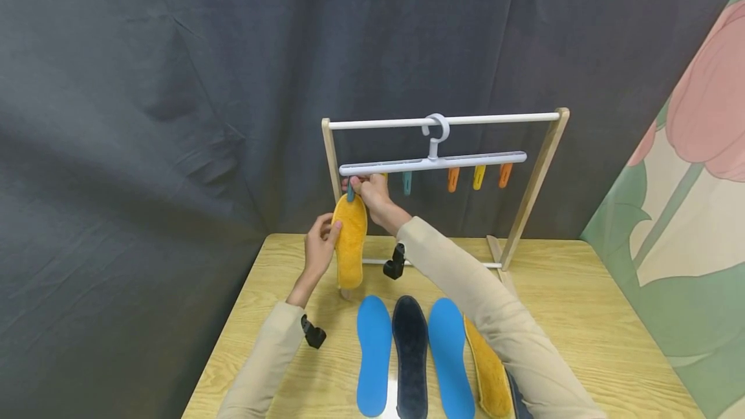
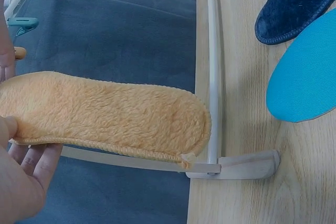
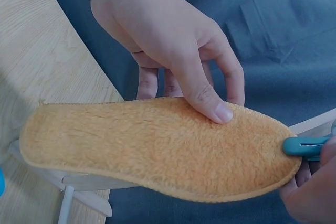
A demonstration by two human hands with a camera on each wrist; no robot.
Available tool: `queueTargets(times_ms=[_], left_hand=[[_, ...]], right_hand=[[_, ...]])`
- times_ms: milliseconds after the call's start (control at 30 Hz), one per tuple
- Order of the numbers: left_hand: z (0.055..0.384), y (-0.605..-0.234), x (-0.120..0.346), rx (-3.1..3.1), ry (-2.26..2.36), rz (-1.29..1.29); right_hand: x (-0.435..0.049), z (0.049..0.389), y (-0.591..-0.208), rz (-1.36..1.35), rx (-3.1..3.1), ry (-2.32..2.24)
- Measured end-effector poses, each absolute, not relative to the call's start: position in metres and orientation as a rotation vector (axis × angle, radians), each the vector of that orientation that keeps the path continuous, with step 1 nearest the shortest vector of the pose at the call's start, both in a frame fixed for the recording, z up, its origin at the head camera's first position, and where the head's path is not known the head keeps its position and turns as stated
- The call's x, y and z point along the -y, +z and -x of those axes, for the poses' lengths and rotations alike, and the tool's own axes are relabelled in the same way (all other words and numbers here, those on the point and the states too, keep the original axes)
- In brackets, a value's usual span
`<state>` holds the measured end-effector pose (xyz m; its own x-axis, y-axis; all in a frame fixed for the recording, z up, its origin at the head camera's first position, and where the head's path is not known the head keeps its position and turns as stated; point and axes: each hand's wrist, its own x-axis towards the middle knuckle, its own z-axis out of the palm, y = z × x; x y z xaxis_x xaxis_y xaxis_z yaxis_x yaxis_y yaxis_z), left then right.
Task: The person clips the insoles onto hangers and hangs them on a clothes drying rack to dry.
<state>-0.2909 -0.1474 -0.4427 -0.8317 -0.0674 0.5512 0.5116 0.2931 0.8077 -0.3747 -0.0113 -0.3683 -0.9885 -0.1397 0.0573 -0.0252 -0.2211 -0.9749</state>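
A fuzzy yellow insole (image 1: 350, 244) hangs upright below the left end of a white hanger (image 1: 396, 165). My left hand (image 1: 319, 246) pinches its side edge, thumb on the fuzzy face and fingers behind, as the right wrist view shows. A teal clothespin (image 3: 300, 146) overlaps the insole's top end. My right hand (image 1: 372, 196) holds this clothespin, its thumb (image 3: 329, 149) on the clip and other fingers partly hidden behind the insole. In the left wrist view the insole (image 2: 110, 114) stretches across, its heel end in front of the rack's lower bar (image 2: 212, 77).
The hanger hooks onto a wooden rack's white top rod (image 1: 495, 119). Further right on it hang a teal clip (image 1: 407, 183), a yellow clip (image 1: 478, 177) and orange clips (image 1: 453, 180). Blue insoles (image 1: 374, 354), a dark insole (image 1: 410, 354) and another yellow insole (image 1: 490, 370) lie on the table.
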Motion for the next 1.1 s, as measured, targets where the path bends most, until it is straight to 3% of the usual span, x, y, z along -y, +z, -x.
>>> queueTargets(times_ms=[433, 700, 1100], left_hand=[[0.291, -0.442, 0.143, 2.086, -1.589, 0.266], [0.315, -0.476, 0.150, 2.055, -1.593, 0.220], [0.314, -0.482, 0.152, 2.048, -1.587, 0.158]], right_hand=[[0.010, 0.374, -0.369, 0.291, -1.927, -2.346], [0.009, 0.374, -0.370, 0.330, -1.849, -2.388], [0.009, 0.373, -0.372, 0.381, -1.875, -2.377]])
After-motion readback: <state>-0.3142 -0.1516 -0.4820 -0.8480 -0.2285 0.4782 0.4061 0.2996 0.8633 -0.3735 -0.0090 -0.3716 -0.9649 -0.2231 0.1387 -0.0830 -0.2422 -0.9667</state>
